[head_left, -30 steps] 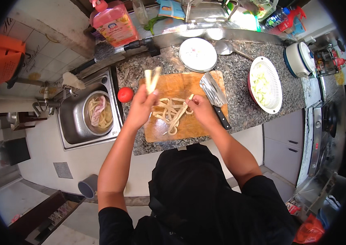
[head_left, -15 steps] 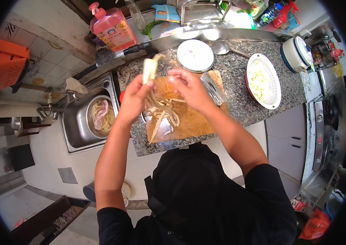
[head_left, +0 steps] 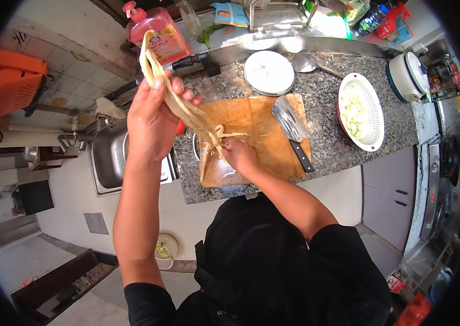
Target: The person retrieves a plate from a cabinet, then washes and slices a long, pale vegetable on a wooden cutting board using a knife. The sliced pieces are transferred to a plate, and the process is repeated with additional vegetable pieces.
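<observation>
A long, pale, floppy strip of food (head_left: 187, 112), its exact kind unclear, stretches from my raised left hand down to the cutting board. My left hand (head_left: 155, 111) pinches its upper part between thumb and fingers, and the folded top end sticks up above. Low over the wooden cutting board (head_left: 262, 157), my right hand (head_left: 238, 155) has its fingers closed at the strip's lower end, beside more pale strips (head_left: 205, 163) lying on the board. A cleaver (head_left: 290, 122) with a black handle rests on the board's right side, touched by neither hand.
Right of the board stands a white oval colander (head_left: 360, 111) of pale green pieces. Stacked plates (head_left: 269, 73) and a metal spoon (head_left: 305, 63) lie behind it. A sink (head_left: 111, 157) is at left, near a pink pump bottle (head_left: 167, 43). A white cooker (head_left: 408, 77) stands far right.
My left hand has risen up and left with the strip. My right hand has dropped to the strips on the board, uncovering the whole cleaver. The view has shifted slightly.
</observation>
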Motion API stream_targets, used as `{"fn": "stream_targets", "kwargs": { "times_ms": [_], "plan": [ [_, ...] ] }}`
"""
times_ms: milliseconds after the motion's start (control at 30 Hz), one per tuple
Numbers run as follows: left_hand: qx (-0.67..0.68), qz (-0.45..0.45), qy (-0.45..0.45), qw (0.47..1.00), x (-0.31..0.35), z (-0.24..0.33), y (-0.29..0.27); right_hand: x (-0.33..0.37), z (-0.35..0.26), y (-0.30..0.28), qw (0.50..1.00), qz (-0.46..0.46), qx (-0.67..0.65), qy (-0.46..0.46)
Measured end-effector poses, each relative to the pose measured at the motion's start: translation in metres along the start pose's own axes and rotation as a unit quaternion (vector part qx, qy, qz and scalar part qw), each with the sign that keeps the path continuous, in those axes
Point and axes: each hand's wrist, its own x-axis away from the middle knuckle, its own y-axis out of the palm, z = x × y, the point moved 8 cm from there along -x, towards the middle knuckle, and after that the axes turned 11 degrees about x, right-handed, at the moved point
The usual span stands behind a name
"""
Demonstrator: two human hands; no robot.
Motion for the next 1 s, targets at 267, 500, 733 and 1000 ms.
{"fn": "stream_targets", "kwargs": {
  "times_ms": [267, 500, 733, 1000],
  "plan": [
    [-0.033, -0.096, 0.064, 0.993, -0.028, 0.035, 0.065, -0.022, 0.022, 0.026, 0.998, 0.033, 0.048, 0.009],
    [-0.045, -0.123, 0.097, 0.987, -0.03, 0.077, 0.071, -0.002, 0.068, -0.046, 0.99, 0.031, -0.114, -0.073],
    [-0.046, -0.083, 0.09, 0.991, -0.039, 0.074, 0.066, 0.003, 0.118, -0.088, 0.986, 0.129, -0.104, -0.025],
    [-0.036, -0.199, 0.075, 0.976, -0.035, 0.089, 0.132, 0.014, 0.045, -0.053, 0.983, 0.018, 0.125, -0.132]
  ]
}}
